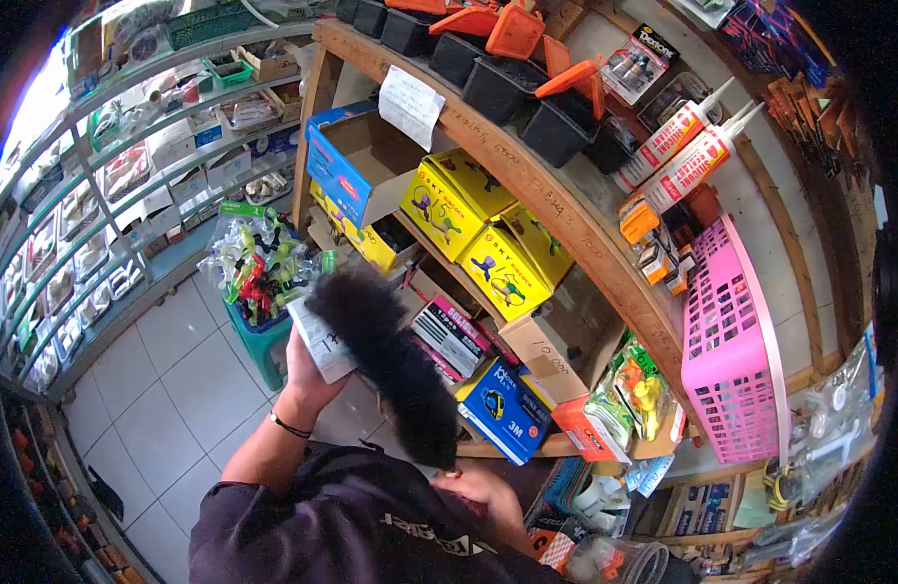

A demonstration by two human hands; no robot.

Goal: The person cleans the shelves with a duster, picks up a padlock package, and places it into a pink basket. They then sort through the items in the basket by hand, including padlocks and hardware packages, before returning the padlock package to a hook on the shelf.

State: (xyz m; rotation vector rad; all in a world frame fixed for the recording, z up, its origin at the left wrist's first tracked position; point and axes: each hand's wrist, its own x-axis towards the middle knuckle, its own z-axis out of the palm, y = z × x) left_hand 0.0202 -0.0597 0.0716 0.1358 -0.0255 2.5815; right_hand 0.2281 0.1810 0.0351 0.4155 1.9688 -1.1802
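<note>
Left hand (308, 375): grip closed on a white paper packet (323, 343), held up near the wooden shelf's (566, 209) front edge | right hand (478, 492): grip shut round the base of a black duster (386, 360), brush slanting up beside the packet | yellow boxes (478, 229) under the shelf | pink basket (731, 360) and 2 silicone tubes (682, 151) at its right end.

We see a curved wooden shelf (556, 195) running from far left to near right, carrying yellow boxes (468, 219), an open blue carton (347, 161) and a blue 3M box (502, 409), with a white paper note (410, 102) hanging from its edge. Above it, we find black bins with orange lids (507, 58), and to the right two silicone tubes (687, 156) above a pink basket (731, 341). On the left, a teal bin (264, 341) stuffed with bagged coloured pieces (254, 258) stands on the grey tiled floor (157, 399), beside metal racks (99, 195) of small packets.
</note>
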